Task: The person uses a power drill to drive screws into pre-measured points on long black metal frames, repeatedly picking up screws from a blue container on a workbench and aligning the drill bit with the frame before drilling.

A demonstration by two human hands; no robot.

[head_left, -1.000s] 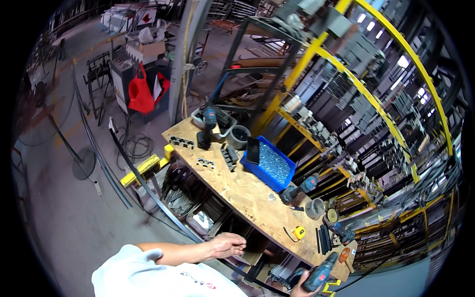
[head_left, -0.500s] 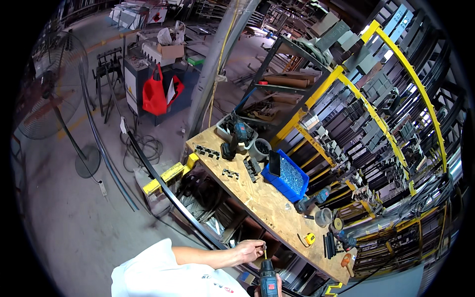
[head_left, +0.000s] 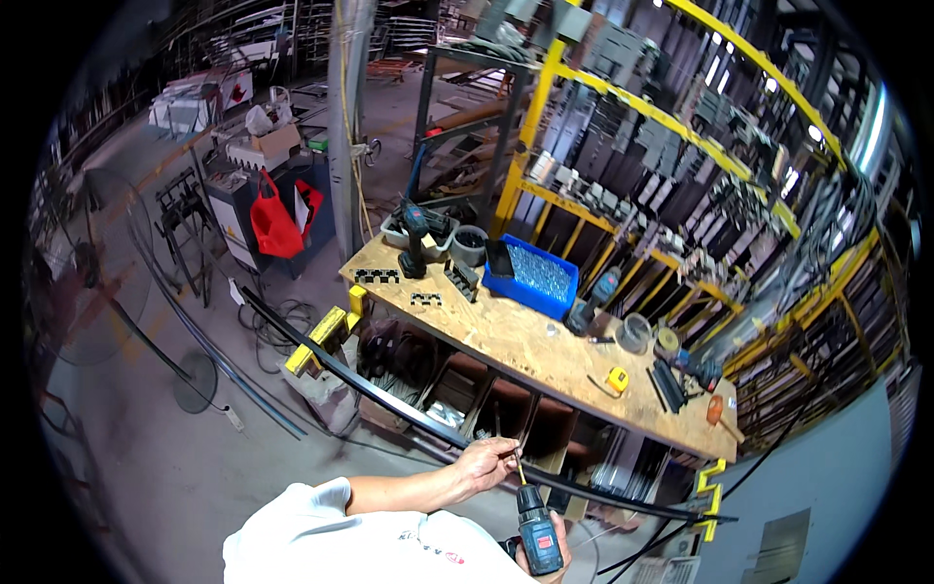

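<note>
My right hand (head_left: 559, 547) grips a cordless drill (head_left: 540, 545) at the lower edge, its long thin bit (head_left: 521, 472) pointing up and away from me. My left hand (head_left: 484, 465) is closed in a pinch at the tip of that bit. Whatever small thing the fingertips may hold there is too small to make out. Just beyond and beneath the hands runs a long, dark metal profile (head_left: 389, 397). It rests on yellow supports, one at the left (head_left: 318, 341) and another at the right (head_left: 713, 498).
Beyond the profile stands a wooden workbench (head_left: 486, 336). On it are a blue bin (head_left: 530, 277) of small metal parts, another drill (head_left: 413, 243), black blocks (head_left: 460, 280), a yellow tape measure (head_left: 617, 381) and an orange mallet (head_left: 718, 414). A yellow rack (head_left: 530, 127) stands behind; a fan (head_left: 107, 263) at left.
My view has swung to the right and levelled, bringing the right yellow support and more of the profile into sight. Drill and hands stay together, the left still pinching at the bit's tip.
</note>
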